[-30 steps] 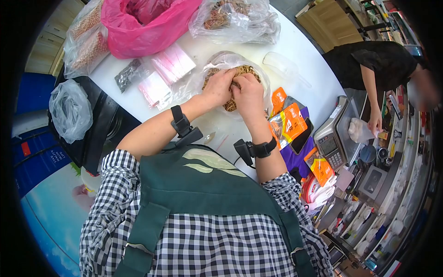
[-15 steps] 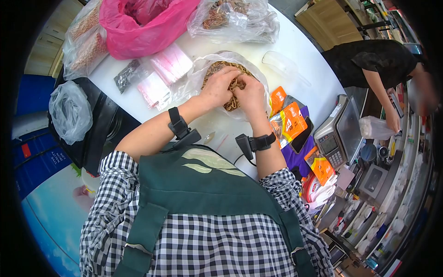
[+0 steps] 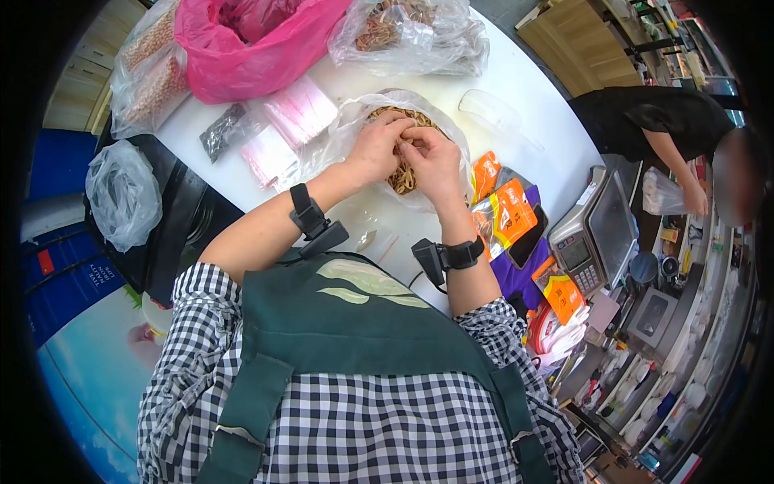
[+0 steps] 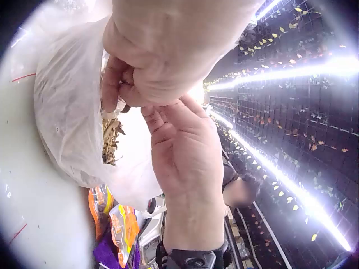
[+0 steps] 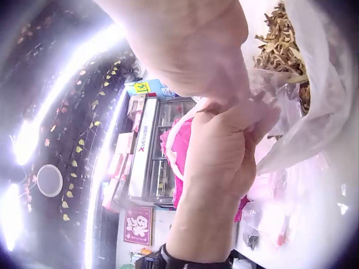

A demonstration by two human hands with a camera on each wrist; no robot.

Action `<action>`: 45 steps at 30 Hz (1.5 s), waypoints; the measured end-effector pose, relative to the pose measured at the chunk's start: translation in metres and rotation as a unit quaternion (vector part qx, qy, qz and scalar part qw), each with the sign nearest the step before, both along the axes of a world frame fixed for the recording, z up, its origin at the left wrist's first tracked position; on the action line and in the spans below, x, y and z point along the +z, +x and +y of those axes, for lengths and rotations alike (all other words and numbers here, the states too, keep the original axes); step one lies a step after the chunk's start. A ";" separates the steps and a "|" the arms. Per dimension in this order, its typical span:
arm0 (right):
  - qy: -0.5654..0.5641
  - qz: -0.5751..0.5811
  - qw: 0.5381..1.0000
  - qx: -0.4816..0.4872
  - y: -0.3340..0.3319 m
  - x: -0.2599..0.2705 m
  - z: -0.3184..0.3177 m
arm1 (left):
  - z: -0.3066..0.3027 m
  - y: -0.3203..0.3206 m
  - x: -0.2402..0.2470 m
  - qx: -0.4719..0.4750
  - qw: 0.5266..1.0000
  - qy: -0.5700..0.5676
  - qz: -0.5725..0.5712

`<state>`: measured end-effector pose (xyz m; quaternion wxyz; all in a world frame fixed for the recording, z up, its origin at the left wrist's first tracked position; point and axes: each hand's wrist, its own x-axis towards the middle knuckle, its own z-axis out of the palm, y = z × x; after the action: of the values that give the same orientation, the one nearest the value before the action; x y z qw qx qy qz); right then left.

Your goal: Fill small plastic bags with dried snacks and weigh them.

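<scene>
We see both hands together, the left [image 3: 376, 153] and right [image 3: 436, 168] with curled fingers meeting over an open, translucent white plastic bag [image 5: 328, 89] of dried brown strips [image 5: 280, 47] on the white counter [image 3: 552, 121]. Whether they pinch anything, we cannot tell.

Glaring strip lights [image 4: 331, 66], perhaps haze

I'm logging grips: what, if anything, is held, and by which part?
The left hand and right hand seem to pinch clear plastic; which part is hidden.
</scene>
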<state>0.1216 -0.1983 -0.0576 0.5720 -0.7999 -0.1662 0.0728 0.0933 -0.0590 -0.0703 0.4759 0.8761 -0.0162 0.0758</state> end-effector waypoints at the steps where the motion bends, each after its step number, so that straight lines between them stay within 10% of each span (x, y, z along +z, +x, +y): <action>1: 0.000 0.000 1.000 0.000 0.000 0.000 -0.001 | 0.001 0.000 -0.002 -0.004 1.000 0.011 -0.010; 3: -0.170 -0.169 0.971 0.008 -0.002 0.005 -0.002 | 0.002 0.001 0.001 -0.008 1.000 0.023 -0.020; 7: -0.168 -0.250 0.954 0.004 -0.006 0.020 0.004 | 0.003 0.003 0.010 -0.006 0.999 0.033 0.020; 12: -0.183 -0.013 0.980 -0.072 -0.003 0.024 0.004 | 0.007 0.002 0.017 -0.011 0.999 0.032 -0.004; 22: -0.240 -0.045 0.968 -0.054 0.006 0.017 -0.008 | 0.006 -0.008 0.052 -0.058 0.970 0.236 -0.026; 27: -0.112 0.117 0.982 0.099 0.008 0.011 -0.014 | 0.015 -0.007 0.056 -0.082 0.959 0.264 0.054; 31: 0.038 0.195 0.980 -0.019 0.004 0.016 -0.020 | 0.020 -0.004 0.054 -0.037 0.968 0.246 0.043; 33: -0.366 -0.105 0.922 0.065 0.006 0.017 -0.030 | 0.020 -0.004 0.051 -0.024 0.968 0.249 0.036; 36: -0.449 -0.167 0.874 0.076 -0.016 0.016 -0.023 | 0.016 -0.003 0.040 -0.032 0.980 0.197 0.007; 45: -0.305 -0.103 0.936 0.140 -0.021 -0.017 -0.022 | 0.017 -0.005 0.031 -0.069 0.997 0.014 -0.020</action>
<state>0.1006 -0.2199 -0.0746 0.2640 -0.9077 -0.3044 0.1170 0.0878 -0.0417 -0.0395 0.4674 0.8777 -0.0869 0.0598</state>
